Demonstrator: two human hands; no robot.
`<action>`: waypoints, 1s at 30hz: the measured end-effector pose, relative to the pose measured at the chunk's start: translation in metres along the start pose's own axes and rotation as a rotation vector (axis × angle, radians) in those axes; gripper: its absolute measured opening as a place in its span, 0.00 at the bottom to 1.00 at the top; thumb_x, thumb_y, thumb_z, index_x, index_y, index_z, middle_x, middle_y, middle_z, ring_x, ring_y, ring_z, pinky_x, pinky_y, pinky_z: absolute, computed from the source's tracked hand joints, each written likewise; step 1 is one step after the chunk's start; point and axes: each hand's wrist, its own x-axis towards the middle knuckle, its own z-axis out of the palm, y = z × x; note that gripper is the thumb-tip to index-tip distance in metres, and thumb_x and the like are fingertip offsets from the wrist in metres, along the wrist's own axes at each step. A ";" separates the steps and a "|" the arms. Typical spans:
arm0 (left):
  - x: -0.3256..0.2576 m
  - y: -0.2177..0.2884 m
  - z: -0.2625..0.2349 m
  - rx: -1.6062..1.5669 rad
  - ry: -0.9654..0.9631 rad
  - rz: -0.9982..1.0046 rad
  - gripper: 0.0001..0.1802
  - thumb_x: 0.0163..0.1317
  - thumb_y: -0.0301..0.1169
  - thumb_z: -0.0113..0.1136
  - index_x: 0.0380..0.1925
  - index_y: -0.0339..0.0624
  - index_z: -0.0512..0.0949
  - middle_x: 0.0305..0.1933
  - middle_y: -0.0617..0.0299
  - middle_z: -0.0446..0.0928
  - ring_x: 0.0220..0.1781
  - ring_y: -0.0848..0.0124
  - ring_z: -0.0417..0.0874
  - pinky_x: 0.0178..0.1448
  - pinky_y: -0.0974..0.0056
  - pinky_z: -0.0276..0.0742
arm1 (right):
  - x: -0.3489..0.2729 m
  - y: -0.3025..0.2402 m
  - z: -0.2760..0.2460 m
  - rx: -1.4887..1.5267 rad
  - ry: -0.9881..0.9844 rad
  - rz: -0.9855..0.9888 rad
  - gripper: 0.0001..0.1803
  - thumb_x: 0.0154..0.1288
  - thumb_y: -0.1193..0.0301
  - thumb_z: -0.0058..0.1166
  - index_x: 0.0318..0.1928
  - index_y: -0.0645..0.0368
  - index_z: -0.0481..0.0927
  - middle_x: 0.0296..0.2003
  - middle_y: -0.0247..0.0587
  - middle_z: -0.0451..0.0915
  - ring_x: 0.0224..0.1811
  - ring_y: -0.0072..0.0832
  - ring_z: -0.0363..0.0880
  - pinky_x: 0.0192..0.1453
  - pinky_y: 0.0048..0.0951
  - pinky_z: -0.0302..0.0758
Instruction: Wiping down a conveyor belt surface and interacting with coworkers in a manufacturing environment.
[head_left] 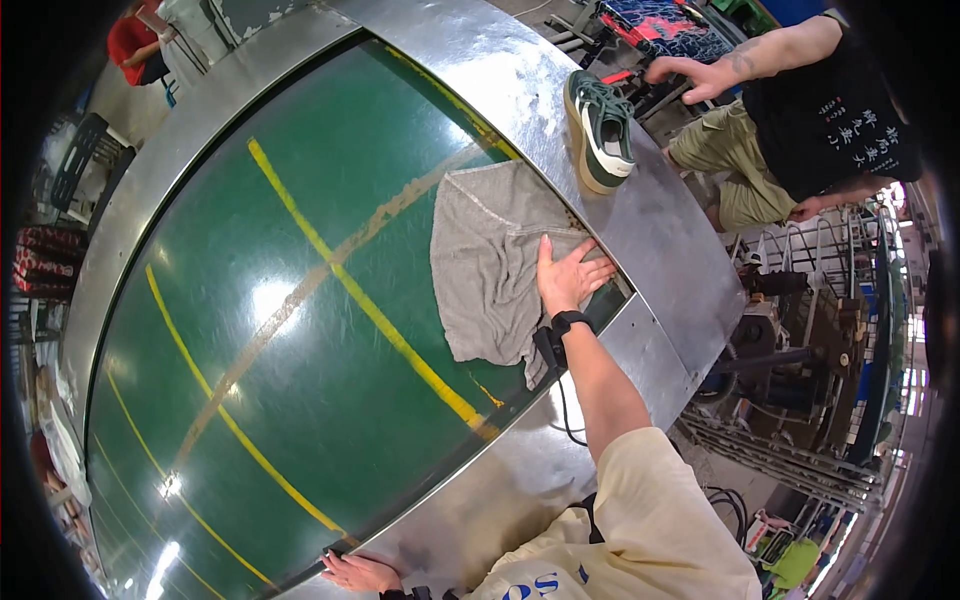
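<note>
A grey cloth [485,255] lies rumpled on the green conveyor belt [330,180], close to the belt's end. My right hand [573,277] rests flat on the cloth's right edge with its fingers spread; the wrist wears a black band. At the lower edge, my left hand [360,572] lies on the metal rim beside the belt, its fingers stretched out. A dark green sneaker [602,132] with a white stripe and tan sole stands on the metal end plate [660,235], beyond my right hand and not touched by it.
Yellow lines and a brown worn streak cross the belt. A black object with a cable [548,348] sits at the belt edge by my right wrist. Another person [815,120] stands past the end plate, one arm reaching toward a rack. Machinery [780,350] stands at the right.
</note>
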 end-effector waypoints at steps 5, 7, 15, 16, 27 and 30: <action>-0.001 -0.005 0.006 0.008 0.055 0.056 0.27 0.71 0.45 0.28 0.59 0.41 0.66 0.70 0.60 0.59 0.74 0.47 0.48 0.71 0.48 0.46 | -0.003 -0.001 0.001 -0.010 -0.028 -0.002 0.55 0.59 0.36 0.42 0.70 0.67 0.42 0.65 0.84 0.36 0.71 0.69 0.29 0.73 0.58 0.30; -0.001 -0.007 0.004 -0.001 0.052 0.058 0.27 0.71 0.45 0.28 0.59 0.41 0.66 0.70 0.60 0.60 0.74 0.47 0.48 0.72 0.48 0.46 | -0.007 -0.002 0.004 -0.029 -0.027 -0.007 0.55 0.59 0.36 0.42 0.70 0.67 0.41 0.65 0.84 0.35 0.71 0.69 0.28 0.73 0.58 0.30; -0.009 0.010 0.006 -0.033 0.024 0.070 0.28 0.71 0.46 0.28 0.60 0.42 0.66 0.70 0.58 0.60 0.73 0.47 0.48 0.72 0.48 0.45 | 0.003 0.010 -0.001 -0.065 -0.014 -0.002 0.55 0.59 0.36 0.42 0.70 0.67 0.42 0.65 0.84 0.36 0.71 0.69 0.30 0.72 0.59 0.32; -0.006 0.008 0.008 -0.024 0.035 0.066 0.28 0.71 0.47 0.28 0.60 0.42 0.66 0.70 0.58 0.60 0.74 0.47 0.48 0.72 0.48 0.44 | 0.002 0.005 -0.001 -0.063 -0.032 0.001 0.55 0.59 0.36 0.42 0.70 0.67 0.43 0.65 0.84 0.37 0.71 0.69 0.31 0.72 0.59 0.33; -0.008 0.017 0.011 -0.047 0.017 0.063 0.28 0.71 0.47 0.28 0.60 0.41 0.65 0.70 0.58 0.60 0.74 0.48 0.46 0.73 0.49 0.42 | 0.032 0.082 -0.070 -0.148 -0.075 -0.526 0.23 0.58 0.63 0.54 0.51 0.63 0.72 0.47 0.54 0.73 0.51 0.45 0.74 0.54 0.45 0.71; -0.008 0.021 0.014 -0.052 0.026 0.079 0.28 0.71 0.47 0.29 0.60 0.42 0.65 0.69 0.57 0.60 0.74 0.48 0.46 0.72 0.49 0.42 | 0.039 0.082 -0.072 -0.645 -0.205 -0.550 0.14 0.51 0.73 0.56 0.40 0.57 0.72 0.39 0.41 0.75 0.38 0.36 0.81 0.46 0.36 0.74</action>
